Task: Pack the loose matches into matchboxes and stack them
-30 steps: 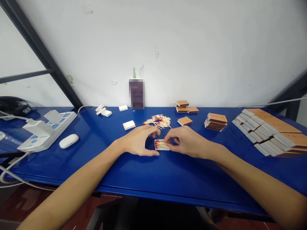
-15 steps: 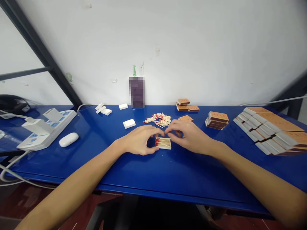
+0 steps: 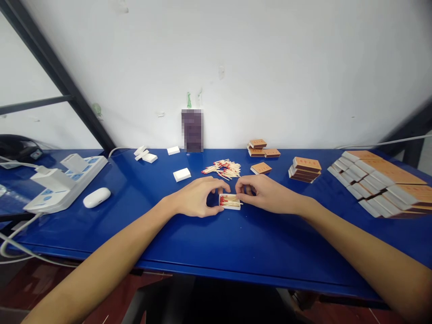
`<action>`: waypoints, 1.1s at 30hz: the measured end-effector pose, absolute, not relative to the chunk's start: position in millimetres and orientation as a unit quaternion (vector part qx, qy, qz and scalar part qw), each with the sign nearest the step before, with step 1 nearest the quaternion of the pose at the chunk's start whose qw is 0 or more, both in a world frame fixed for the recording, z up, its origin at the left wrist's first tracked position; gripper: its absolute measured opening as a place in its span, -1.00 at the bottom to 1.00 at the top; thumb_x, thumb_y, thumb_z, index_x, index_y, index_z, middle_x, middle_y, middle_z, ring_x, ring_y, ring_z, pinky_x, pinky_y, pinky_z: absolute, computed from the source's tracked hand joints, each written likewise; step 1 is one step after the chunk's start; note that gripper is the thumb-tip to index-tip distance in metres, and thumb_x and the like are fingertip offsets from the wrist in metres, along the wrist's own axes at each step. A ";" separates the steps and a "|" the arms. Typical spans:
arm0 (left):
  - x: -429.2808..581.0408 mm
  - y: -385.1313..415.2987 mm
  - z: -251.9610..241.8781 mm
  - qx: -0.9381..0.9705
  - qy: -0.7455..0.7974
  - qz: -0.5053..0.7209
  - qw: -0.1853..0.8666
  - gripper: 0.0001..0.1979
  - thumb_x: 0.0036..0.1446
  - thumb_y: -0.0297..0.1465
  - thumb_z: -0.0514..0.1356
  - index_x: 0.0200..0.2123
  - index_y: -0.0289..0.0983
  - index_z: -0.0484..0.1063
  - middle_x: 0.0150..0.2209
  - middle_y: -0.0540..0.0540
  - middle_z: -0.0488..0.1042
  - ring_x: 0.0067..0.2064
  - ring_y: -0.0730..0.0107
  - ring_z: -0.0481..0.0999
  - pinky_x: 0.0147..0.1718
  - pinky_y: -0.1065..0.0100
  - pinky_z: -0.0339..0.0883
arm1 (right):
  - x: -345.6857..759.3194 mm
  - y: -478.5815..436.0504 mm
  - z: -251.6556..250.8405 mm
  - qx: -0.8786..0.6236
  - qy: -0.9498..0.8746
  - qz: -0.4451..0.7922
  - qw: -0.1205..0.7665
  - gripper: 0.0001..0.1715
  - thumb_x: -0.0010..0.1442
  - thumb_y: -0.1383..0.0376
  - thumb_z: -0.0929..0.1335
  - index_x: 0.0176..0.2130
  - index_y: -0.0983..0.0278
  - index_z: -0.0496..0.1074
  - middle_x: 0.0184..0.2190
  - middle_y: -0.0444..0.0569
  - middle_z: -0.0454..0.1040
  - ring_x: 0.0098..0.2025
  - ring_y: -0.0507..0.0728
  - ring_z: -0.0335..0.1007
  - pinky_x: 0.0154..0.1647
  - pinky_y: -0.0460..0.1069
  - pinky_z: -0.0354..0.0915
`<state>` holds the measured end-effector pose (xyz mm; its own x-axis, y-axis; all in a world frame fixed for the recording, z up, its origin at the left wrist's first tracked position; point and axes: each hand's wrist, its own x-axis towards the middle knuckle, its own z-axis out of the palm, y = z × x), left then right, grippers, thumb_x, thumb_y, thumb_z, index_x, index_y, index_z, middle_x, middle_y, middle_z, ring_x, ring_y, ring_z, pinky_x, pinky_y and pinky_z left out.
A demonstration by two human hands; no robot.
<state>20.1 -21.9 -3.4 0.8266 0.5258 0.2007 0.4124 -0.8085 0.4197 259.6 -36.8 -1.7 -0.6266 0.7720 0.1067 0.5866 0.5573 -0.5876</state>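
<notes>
A small white matchbox tray (image 3: 237, 208) lies on the blue table, with red-headed matches (image 3: 224, 200) inside, heads to the left. My left hand (image 3: 194, 196) curves around the tray's left end, its thumb against the near corner and its index finger arched over the far side. At the right end, my right hand (image 3: 258, 192) has thumb and index finger closed on matches at their plain ends; some stick out slightly past the tray's edge. Just behind both hands sits a loose pile of matches (image 3: 231, 169).
Behind my right hand lies an orange matchbox cover (image 3: 261, 168), with stacked matchboxes (image 3: 305, 168) farther right and a large block of them (image 3: 378, 184) at the far right. White trays (image 3: 182, 174) lie left of the pile. A power strip (image 3: 54, 198) and white earbud case (image 3: 96, 197) stand left.
My right hand has shifted slightly right and down to the tray's right end. More matches now lie in the tray, some jutting past its right edge. My left hand stays in place.
</notes>
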 end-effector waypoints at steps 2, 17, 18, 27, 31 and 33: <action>21.1 -23.1 -2.9 0.938 0.249 0.152 0.188 -0.67 0.07 -0.31 0.29 -0.08 -0.23 0.39 -0.19 -0.05 0.47 -0.18 0.30 0.42 -0.12 0.28 0.28 | 256.8 -36.5 -4.4 -0.397 -0.855 0.271 0.193 -0.81 0.24 0.23 0.30 -0.35 0.28 0.41 -0.50 -0.15 0.37 -0.49 0.01 0.20 -0.45 -0.07 0.12; 20.5 -23.8 -1.4 0.934 0.247 0.154 0.207 -0.84 0.21 -0.30 0.19 -0.19 -0.24 0.35 -0.24 -0.02 0.44 -0.24 0.36 0.37 -0.18 0.33 0.24 | 258.3 -37.5 -5.4 -0.372 -0.837 0.354 0.190 -0.62 0.25 -0.02 0.33 -0.22 0.24 0.41 -0.47 -0.16 0.33 -0.45 0.03 0.19 -0.45 -0.06 0.14; 20.7 -23.4 -2.1 0.934 0.246 0.156 0.208 -0.86 0.22 -0.32 0.17 -0.19 -0.24 0.35 -0.25 -0.02 0.43 -0.25 0.37 0.37 -0.19 0.34 0.24 | 257.2 -38.2 -5.9 -0.373 -0.840 0.343 0.194 -0.62 0.24 -0.02 0.34 -0.23 0.24 0.41 -0.47 -0.17 0.32 -0.45 0.03 0.19 -0.45 -0.06 0.14; 22.7 -21.8 -6.4 0.933 0.252 0.155 0.203 -0.82 0.30 -0.27 0.10 -0.16 -0.24 0.39 -0.27 -0.04 0.43 -0.25 0.36 0.37 -0.19 0.33 0.25 | 260.6 -16.3 -29.8 -0.469 -0.834 0.088 0.277 -0.80 0.29 0.27 0.26 -0.15 0.28 0.42 -0.34 -0.05 0.39 -0.35 0.10 0.30 -0.28 0.01 0.19; 23.4 -25.0 -4.2 0.942 0.255 0.136 0.173 -0.71 0.25 -0.17 0.16 -0.08 -0.23 0.39 -0.22 -0.07 0.44 -0.17 0.27 0.39 -0.12 0.27 0.26 | 258.8 -6.3 -37.2 -0.509 -0.822 0.030 0.253 -0.73 0.30 0.19 0.28 -0.12 0.30 0.46 -0.23 0.03 0.38 -0.25 0.17 0.36 -0.22 0.05 0.24; 24.5 -27.4 -4.1 0.946 0.259 0.124 0.153 -0.58 0.17 -0.10 0.23 -0.02 -0.23 0.39 -0.16 -0.10 0.43 -0.11 0.21 0.39 -0.08 0.23 0.27 | 253.4 -4.8 -36.7 -0.515 -0.817 0.014 0.257 -0.71 0.30 0.16 0.29 -0.13 0.29 0.47 -0.21 0.05 0.38 -0.21 0.19 0.36 -0.19 0.07 0.26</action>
<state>24.5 -27.4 -4.1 0.8355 0.5271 0.1553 0.4515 -0.8195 0.3529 253.4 -4.8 -36.7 -0.3367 0.8494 0.4064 0.8355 0.4686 -0.2871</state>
